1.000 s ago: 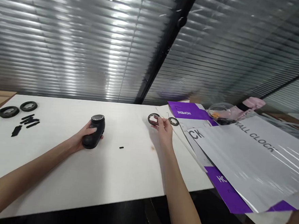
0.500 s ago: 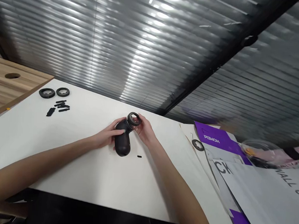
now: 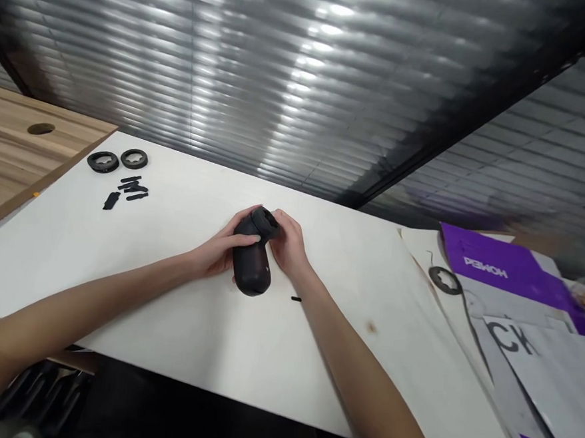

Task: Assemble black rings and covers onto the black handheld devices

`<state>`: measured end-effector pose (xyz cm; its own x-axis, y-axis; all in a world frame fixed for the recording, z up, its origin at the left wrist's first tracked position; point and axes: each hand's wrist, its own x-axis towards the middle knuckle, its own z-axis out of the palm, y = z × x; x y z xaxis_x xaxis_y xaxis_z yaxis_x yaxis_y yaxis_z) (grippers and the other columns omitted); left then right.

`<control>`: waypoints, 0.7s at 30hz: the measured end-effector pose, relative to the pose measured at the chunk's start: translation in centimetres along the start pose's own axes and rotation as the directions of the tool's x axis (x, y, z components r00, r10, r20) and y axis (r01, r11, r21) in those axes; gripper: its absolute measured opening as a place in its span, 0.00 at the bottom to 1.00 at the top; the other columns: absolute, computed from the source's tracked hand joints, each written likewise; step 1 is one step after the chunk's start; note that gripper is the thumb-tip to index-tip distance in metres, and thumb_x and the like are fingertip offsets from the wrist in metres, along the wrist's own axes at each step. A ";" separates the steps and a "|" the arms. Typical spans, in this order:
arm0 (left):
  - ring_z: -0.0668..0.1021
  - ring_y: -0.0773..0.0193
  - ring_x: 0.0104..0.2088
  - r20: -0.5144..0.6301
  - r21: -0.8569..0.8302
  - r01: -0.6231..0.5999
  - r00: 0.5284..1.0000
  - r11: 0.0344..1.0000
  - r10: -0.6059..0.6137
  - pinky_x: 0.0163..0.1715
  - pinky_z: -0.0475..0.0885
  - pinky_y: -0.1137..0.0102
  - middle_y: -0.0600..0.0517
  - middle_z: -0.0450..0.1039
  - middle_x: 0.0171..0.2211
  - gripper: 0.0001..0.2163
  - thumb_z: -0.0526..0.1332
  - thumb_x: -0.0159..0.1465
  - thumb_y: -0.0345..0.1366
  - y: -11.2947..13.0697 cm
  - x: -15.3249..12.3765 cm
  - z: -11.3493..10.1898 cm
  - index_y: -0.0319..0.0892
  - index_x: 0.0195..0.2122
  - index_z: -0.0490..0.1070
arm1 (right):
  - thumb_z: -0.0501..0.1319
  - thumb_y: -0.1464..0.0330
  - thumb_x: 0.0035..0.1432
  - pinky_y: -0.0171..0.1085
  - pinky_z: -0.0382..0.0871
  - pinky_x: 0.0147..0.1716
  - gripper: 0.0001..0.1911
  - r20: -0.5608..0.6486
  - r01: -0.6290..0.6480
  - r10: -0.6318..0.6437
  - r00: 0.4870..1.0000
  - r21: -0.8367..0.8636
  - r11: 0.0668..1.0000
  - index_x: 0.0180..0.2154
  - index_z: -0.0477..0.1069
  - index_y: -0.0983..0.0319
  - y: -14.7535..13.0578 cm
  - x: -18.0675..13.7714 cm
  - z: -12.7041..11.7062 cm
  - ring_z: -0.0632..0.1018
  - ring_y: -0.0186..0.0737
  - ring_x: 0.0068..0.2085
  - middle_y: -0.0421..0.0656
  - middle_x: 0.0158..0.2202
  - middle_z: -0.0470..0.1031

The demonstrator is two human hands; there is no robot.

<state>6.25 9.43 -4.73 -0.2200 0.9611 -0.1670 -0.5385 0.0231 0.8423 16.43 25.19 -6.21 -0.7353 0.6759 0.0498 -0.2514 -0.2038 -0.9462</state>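
Observation:
Above the middle of the white table, my left hand [image 3: 221, 246] wraps around a dark rounded bottle-shaped device [image 3: 252, 267], with the thumb across its front. A black ring [image 3: 265, 222] sits against the device's upper end. My right hand [image 3: 287, 240] has its fingers closed on the ring's right side; some of those fingertips are hidden behind it. A small black strip [image 3: 295, 298] lies on the table beside my right wrist.
Two black rings [image 3: 134, 159] and several black flat pieces [image 3: 133, 187] lie at the table's far left, near a wooden board [image 3: 72, 138]. Another black ring [image 3: 445, 280] rests on the right beside purple and white packaging [image 3: 500, 263]. Metallic blinds [image 3: 241, 89] stand behind the table [image 3: 203, 346].
The ring was held apart at the device's neck, tilted with its opening showing; now it is pressed down against the device's top. The camera view has shifted slightly.

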 end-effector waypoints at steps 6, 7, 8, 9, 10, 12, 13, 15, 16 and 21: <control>0.80 0.59 0.37 0.039 -0.105 0.038 0.999 0.994 -0.034 0.36 0.78 0.67 0.48 0.78 0.46 0.32 0.75 0.62 0.41 0.6 0.0 -0.2 0.50 0.66 0.68 | 0.75 0.51 0.56 0.40 0.76 0.44 0.21 0.115 0.047 -0.049 0.992 0.025 0.999 0.44 0.74 0.53 0.0 -0.1 -0.1 0.80 0.43 0.45 0.40 0.45 0.83; 0.81 0.58 0.36 0.064 -0.109 0.051 0.997 0.993 -0.045 0.36 0.78 0.66 0.48 0.78 0.44 0.31 0.74 0.62 0.42 0.7 0.0 -0.3 0.48 0.65 0.68 | 0.74 0.49 0.58 0.41 0.77 0.46 0.23 0.160 0.054 -0.056 0.985 0.017 0.998 0.48 0.74 0.52 0.0 -0.2 -0.2 0.82 0.45 0.49 0.42 0.50 0.84; 0.82 0.56 0.34 0.082 -0.108 0.068 0.995 0.992 -0.060 0.35 0.79 0.65 0.48 0.79 0.41 0.28 0.74 0.63 0.43 0.7 0.1 -0.4 0.47 0.62 0.69 | 0.73 0.47 0.60 0.43 0.78 0.47 0.25 0.206 0.070 -0.069 0.976 -0.001 0.998 0.52 0.74 0.51 0.0 -0.2 -0.2 0.82 0.47 0.51 0.43 0.53 0.84; 0.82 0.56 0.32 0.088 -0.103 0.087 0.993 0.991 -0.078 0.34 0.78 0.65 0.47 0.79 0.39 0.25 0.74 0.64 0.45 0.8 0.2 -0.5 0.45 0.59 0.71 | 0.72 0.45 0.61 0.44 0.79 0.49 0.28 0.249 0.097 -0.088 0.964 -0.023 0.995 0.56 0.74 0.50 -0.1 -0.3 -0.2 0.83 0.48 0.54 0.44 0.56 0.84; 0.82 0.56 0.30 0.082 -0.097 0.106 0.992 0.990 -0.098 0.31 0.78 0.66 0.45 0.79 0.38 0.22 0.73 0.65 0.47 0.8 0.4 -0.6 0.42 0.54 0.72 | 0.72 0.44 0.62 0.46 0.80 0.52 0.30 0.288 0.134 -0.115 0.951 -0.046 0.990 0.59 0.74 0.50 -0.1 -0.3 -0.2 0.83 0.50 0.56 0.45 0.58 0.84; 0.81 0.57 0.27 0.053 -0.091 0.146 0.989 0.985 -0.142 0.28 0.77 0.67 0.43 0.79 0.34 0.18 0.68 0.70 0.50 0.9 0.7 -0.8 0.38 0.46 0.75 | 0.71 0.43 0.63 0.50 0.77 0.60 0.31 0.352 0.221 -0.177 0.919 -0.088 0.971 0.60 0.75 0.50 -0.2 -0.4 -0.1 0.82 0.51 0.60 0.46 0.59 0.84; 0.80 0.58 0.25 0.040 -0.098 0.160 0.987 0.982 -0.157 0.27 0.76 0.68 0.42 0.79 0.33 0.18 0.66 0.72 0.50 0.9 0.9 -0.9 0.36 0.43 0.75 | 0.71 0.43 0.64 0.52 0.75 0.64 0.30 0.375 0.256 -0.200 0.905 -0.107 0.961 0.59 0.76 0.51 -0.3 -0.4 0.0 0.82 0.51 0.61 0.46 0.59 0.84; 0.79 0.59 0.23 0.043 -0.118 0.194 0.981 0.974 -0.190 0.22 0.74 0.69 0.41 0.79 0.32 0.18 0.62 0.74 0.49 1.1 1.2 -0.9 0.35 0.41 0.76 | 0.69 0.42 0.66 0.53 0.73 0.67 0.26 0.397 0.295 -0.221 0.891 -0.137 0.946 0.53 0.80 0.53 -0.5 -0.4 0.3 0.83 0.51 0.60 0.47 0.56 0.85; 0.79 0.59 0.22 0.057 -0.123 0.212 0.977 0.969 -0.207 0.18 0.71 0.70 0.41 0.79 0.31 0.18 0.61 0.74 0.48 1.2 1.3 -0.9 0.35 0.41 0.76 | 0.69 0.41 0.66 0.53 0.73 0.66 0.26 0.395 0.299 -0.222 0.891 -0.145 0.943 0.49 0.80 0.54 -0.6 -0.4 0.5 0.83 0.51 0.59 0.47 0.55 0.86; 0.77 0.59 0.19 0.075 -0.110 0.200 0.978 0.974 -0.193 0.11 0.63 0.71 0.41 0.78 0.30 0.17 0.60 0.73 0.48 0.9 1.1 -0.4 0.35 0.41 0.75 | 0.67 0.36 0.63 0.52 0.78 0.61 0.29 0.321 0.245 -0.195 0.927 -0.121 0.962 0.39 0.72 0.55 -0.7 -0.5 1.1 0.85 0.48 0.50 0.46 0.46 0.86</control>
<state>5.21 10.44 -4.32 -0.0507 0.9564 -0.2875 -0.6580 0.1846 0.7300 16.25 24.25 -5.26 -0.8346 0.4384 0.3335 -0.3453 0.0554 -0.9369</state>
